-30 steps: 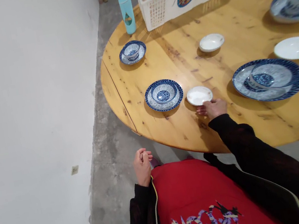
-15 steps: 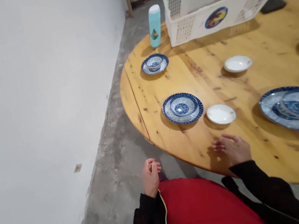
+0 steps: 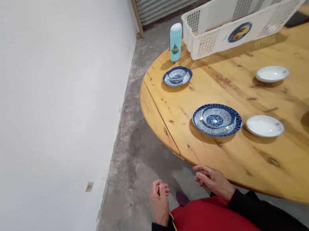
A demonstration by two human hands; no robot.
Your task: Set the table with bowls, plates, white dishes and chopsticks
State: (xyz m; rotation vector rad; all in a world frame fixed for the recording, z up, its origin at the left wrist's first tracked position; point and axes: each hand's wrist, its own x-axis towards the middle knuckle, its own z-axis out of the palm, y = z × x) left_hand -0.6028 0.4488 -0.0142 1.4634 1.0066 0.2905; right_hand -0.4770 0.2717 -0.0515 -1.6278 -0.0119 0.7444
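The wooden surface [image 3: 256, 165] carries, at the far part, a white basket [image 3: 216, 42]. Nearer, a blue-rimmed plate [image 3: 200, 126] lies ahead of the right hand [image 3: 214, 182], apart from it. This hand is by the near edge; the left hand [image 3: 160, 202] is farther off. Both are empty, fingers loosely bent. One bowl [image 3: 217, 115] sits in the plate. The white dish [image 3: 265, 126] lies just beside this plate, ahead and rightward of both hands.

Wooden table [image 3: 240, 158], right half of frame, turquoise bottle [image 3: 175, 43] upper centre, white crate [image 3: 216, 43] and black object [image 3: 297, 18] upper right, three blue-rimmed plates [image 3: 199, 120], two white dishes [image 3: 265, 126]
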